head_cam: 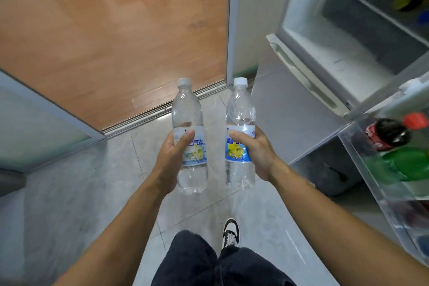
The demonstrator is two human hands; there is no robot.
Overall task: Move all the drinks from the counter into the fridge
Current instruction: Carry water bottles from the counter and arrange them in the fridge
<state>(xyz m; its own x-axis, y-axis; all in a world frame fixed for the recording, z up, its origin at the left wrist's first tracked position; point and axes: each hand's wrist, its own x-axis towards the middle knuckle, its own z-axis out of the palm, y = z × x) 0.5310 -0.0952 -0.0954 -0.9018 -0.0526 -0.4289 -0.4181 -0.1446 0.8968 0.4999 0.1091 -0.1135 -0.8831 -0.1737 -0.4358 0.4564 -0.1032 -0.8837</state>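
Head view shows me the open fridge (362,37) at the right, its white inside lit and one shelf (380,14) crossing the upper part. On that shelf I see some dark and yellow things, too blurred to name. The fridge door (380,153) swings open toward me at the far right, and its clear rack holds a dark cola bottle (386,133) with a red cap and a green bottle (404,162) just below it. Under everything is the grey tile floor (76,193), and behind it a wooden floor (111,30) starts past a metal door track.

I hold two clear bottles upright above the tiles, side by side but not touching, both in front of the fridge and not inside it. My left hand (170,158) grips the left bottle (189,137) around its label, thumb across the front and the other fingers curled behind. My right hand (255,151) grips the right bottle (240,134) in the same way, at its blue and yellow label. Both bottles have white caps and stand a little left of the fridge opening.

Below my arms I see dark trousers (222,264) and one black and white shoe (230,232) on the tiles.
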